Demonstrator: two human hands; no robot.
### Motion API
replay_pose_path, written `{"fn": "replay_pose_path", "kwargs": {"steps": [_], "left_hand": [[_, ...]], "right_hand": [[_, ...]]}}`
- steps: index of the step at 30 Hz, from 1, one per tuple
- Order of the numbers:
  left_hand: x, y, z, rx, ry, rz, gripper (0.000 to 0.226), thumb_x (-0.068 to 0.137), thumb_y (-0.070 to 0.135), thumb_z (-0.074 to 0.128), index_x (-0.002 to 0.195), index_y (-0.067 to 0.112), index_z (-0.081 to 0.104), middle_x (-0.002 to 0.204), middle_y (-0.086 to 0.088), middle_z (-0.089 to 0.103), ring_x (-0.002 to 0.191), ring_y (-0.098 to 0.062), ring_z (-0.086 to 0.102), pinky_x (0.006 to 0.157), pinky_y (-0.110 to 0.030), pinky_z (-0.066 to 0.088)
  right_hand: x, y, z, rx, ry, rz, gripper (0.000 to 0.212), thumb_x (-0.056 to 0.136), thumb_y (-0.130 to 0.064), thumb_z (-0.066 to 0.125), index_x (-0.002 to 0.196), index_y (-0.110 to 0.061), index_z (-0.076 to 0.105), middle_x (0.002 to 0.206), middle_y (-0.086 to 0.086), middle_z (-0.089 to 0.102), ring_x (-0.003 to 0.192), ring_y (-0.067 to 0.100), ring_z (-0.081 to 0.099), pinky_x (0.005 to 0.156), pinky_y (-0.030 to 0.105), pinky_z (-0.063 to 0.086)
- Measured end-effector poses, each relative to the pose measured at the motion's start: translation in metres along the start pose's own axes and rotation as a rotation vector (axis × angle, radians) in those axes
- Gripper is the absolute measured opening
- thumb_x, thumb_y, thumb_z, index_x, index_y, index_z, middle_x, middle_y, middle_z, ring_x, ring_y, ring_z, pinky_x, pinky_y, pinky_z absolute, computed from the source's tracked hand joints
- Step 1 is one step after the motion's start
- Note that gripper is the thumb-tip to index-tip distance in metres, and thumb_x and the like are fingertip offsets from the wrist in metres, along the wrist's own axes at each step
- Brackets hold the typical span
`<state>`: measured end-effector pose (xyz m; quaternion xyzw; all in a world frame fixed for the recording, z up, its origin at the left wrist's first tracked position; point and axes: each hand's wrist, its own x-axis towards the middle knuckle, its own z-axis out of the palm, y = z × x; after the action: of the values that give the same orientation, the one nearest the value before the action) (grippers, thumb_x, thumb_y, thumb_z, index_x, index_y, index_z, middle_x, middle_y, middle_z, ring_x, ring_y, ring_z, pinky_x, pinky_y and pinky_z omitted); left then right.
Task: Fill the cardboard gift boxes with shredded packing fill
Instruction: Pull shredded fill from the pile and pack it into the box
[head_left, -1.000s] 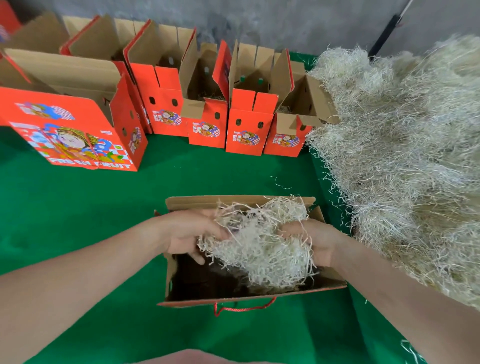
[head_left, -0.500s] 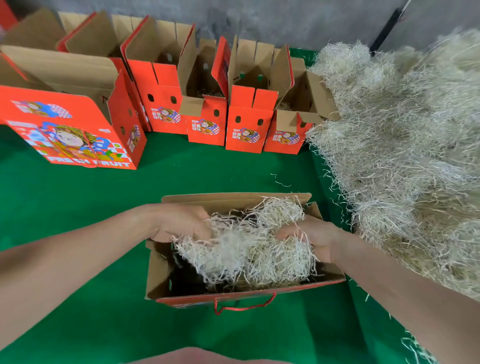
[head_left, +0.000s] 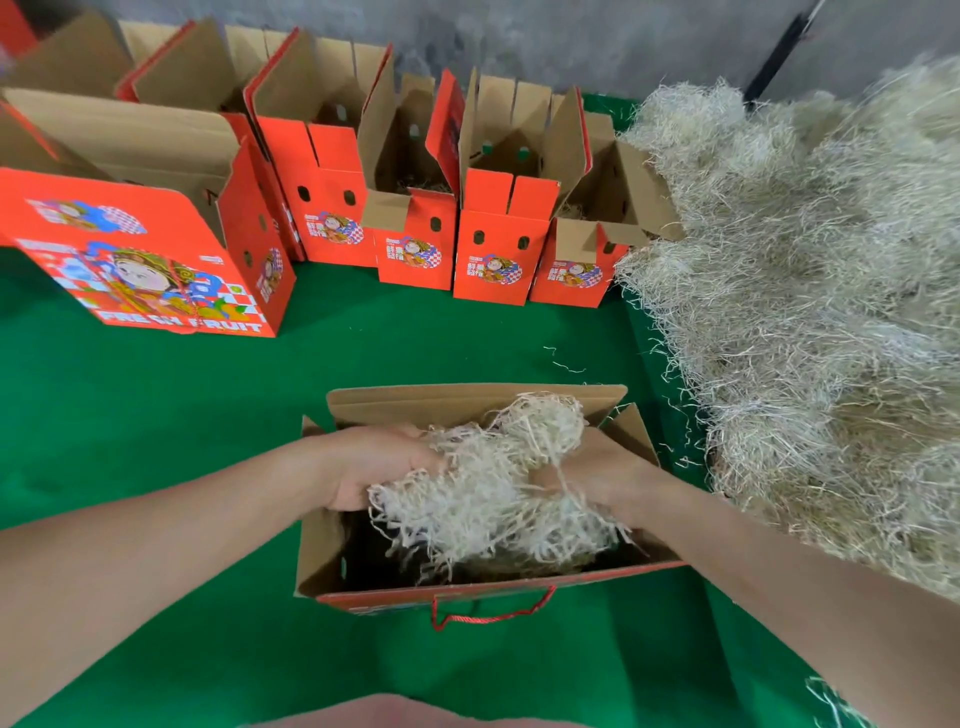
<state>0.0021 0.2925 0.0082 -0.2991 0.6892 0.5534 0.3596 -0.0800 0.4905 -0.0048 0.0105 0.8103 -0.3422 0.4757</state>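
Observation:
An open cardboard gift box (head_left: 322, 561) with a red outside and a red rope handle stands on the green cloth in front of me. Over its opening I hold a clump of pale shredded fill (head_left: 493, 499) between both hands. My left hand (head_left: 374, 473) grips the clump's left side, fingers curled into the strands. My right hand (head_left: 597, 478) grips the right side, partly buried in the shreds. The lower part of the clump hangs inside the box. The box's dark floor shows at the left.
A large heap of shredded fill (head_left: 810, 312) fills the right side. Several open red gift boxes (head_left: 498, 249) stand in a row at the back, and a bigger one (head_left: 156, 270) at the left. Green cloth (head_left: 156, 415) covers the table.
Both hands have pulled the clump slightly apart and pressed it lower into the box. The box's left end has shifted a little toward me.

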Motion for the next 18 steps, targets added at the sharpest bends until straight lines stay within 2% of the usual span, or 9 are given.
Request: {"fn": "replay_pose_path", "kwargs": {"steps": [2, 4, 5, 7, 10, 11, 14, 16, 18], "left_hand": [[0.0, -0.001, -0.01, -0.09, -0.003, -0.018, 0.038, 0.091, 0.02, 0.051, 0.128, 0.013, 0.046, 0.131, -0.008, 0.054, 0.119, -0.021, 0.051, 0.101, -0.041, 0.039], [-0.001, 0.002, -0.012, -0.251, -0.093, -0.01, 0.018, 0.093, 0.015, 0.045, 0.102, 0.007, 0.058, 0.085, -0.009, 0.072, 0.076, -0.019, 0.069, 0.068, -0.035, 0.057], [0.001, 0.003, -0.01, -0.311, -0.139, -0.006, 0.019, 0.093, 0.014, 0.043, 0.095, 0.005, 0.059, 0.078, -0.01, 0.072, 0.068, -0.02, 0.069, 0.059, -0.033, 0.055], [0.007, 0.003, -0.001, -0.387, -0.193, 0.0, 0.023, 0.094, 0.013, 0.04, 0.103, 0.002, 0.059, 0.092, -0.015, 0.071, 0.079, -0.025, 0.069, 0.068, -0.036, 0.054], [0.008, -0.001, 0.011, -0.386, -0.247, 0.022, 0.028, 0.094, 0.009, 0.042, 0.117, 0.0, 0.055, 0.105, -0.016, 0.069, 0.094, -0.026, 0.067, 0.076, -0.039, 0.055], [0.008, -0.003, 0.011, -0.385, -0.254, 0.032, 0.027, 0.094, 0.007, 0.042, 0.116, 0.0, 0.055, 0.105, -0.017, 0.069, 0.096, -0.027, 0.067, 0.077, -0.04, 0.056], [0.002, -0.006, -0.001, -0.372, -0.26, 0.063, 0.021, 0.093, 0.005, 0.04, 0.102, -0.001, 0.058, 0.092, -0.017, 0.072, 0.083, -0.024, 0.07, 0.062, -0.033, 0.058], [0.0, -0.007, -0.01, -0.326, -0.19, 0.049, 0.021, 0.094, 0.006, 0.039, 0.097, -0.002, 0.057, 0.083, -0.016, 0.072, 0.072, -0.023, 0.071, 0.056, -0.031, 0.057], [-0.002, -0.007, -0.015, -0.297, -0.174, 0.034, 0.024, 0.094, 0.009, 0.04, 0.106, -0.003, 0.057, 0.09, -0.018, 0.071, 0.075, -0.026, 0.07, 0.058, -0.035, 0.057]], "right_hand": [[-0.003, 0.004, -0.01, 0.001, 0.003, -0.005, 0.077, 0.066, -0.014, 0.077, 0.133, -0.006, 0.039, 0.135, 0.009, 0.046, 0.116, 0.028, 0.047, 0.099, 0.044, 0.036], [-0.011, 0.0, -0.011, 0.009, -0.056, -0.044, 0.081, 0.06, -0.014, 0.079, 0.132, -0.011, 0.042, 0.136, 0.01, 0.048, 0.12, 0.028, 0.045, 0.103, 0.043, 0.033], [-0.013, -0.001, -0.007, 0.037, -0.116, -0.057, 0.09, 0.054, -0.017, 0.083, 0.133, -0.013, 0.041, 0.138, 0.01, 0.047, 0.122, 0.027, 0.043, 0.104, 0.043, 0.032], [-0.016, -0.005, 0.008, 0.072, -0.211, -0.021, 0.103, 0.045, -0.032, 0.089, 0.133, -0.016, 0.038, 0.144, 0.008, 0.04, 0.134, 0.027, 0.033, 0.11, 0.048, 0.021], [-0.011, -0.007, 0.018, 0.076, -0.118, -0.006, 0.048, 0.067, -0.023, 0.079, 0.109, -0.016, 0.055, 0.146, 0.008, 0.036, 0.136, 0.027, 0.029, 0.111, 0.05, 0.018], [-0.009, -0.006, 0.017, 0.067, -0.079, -0.006, 0.043, 0.072, -0.02, 0.075, 0.109, -0.012, 0.055, 0.146, 0.01, 0.037, 0.134, 0.029, 0.032, 0.109, 0.051, 0.021], [-0.006, 0.0, 0.001, 0.034, -0.014, 0.008, 0.065, 0.075, -0.018, 0.072, 0.129, 0.0, 0.041, 0.145, 0.015, 0.035, 0.132, 0.031, 0.034, 0.108, 0.049, 0.026], [-0.007, 0.003, -0.008, 0.012, 0.009, -0.004, 0.06, 0.074, -0.018, 0.072, 0.122, 0.0, 0.043, 0.143, 0.017, 0.036, 0.128, 0.031, 0.034, 0.105, 0.047, 0.027], [-0.008, 0.005, -0.012, 0.005, 0.009, 0.002, 0.056, 0.072, -0.018, 0.074, 0.117, 0.002, 0.048, 0.143, 0.015, 0.037, 0.133, 0.031, 0.029, 0.109, 0.051, 0.02]]}}
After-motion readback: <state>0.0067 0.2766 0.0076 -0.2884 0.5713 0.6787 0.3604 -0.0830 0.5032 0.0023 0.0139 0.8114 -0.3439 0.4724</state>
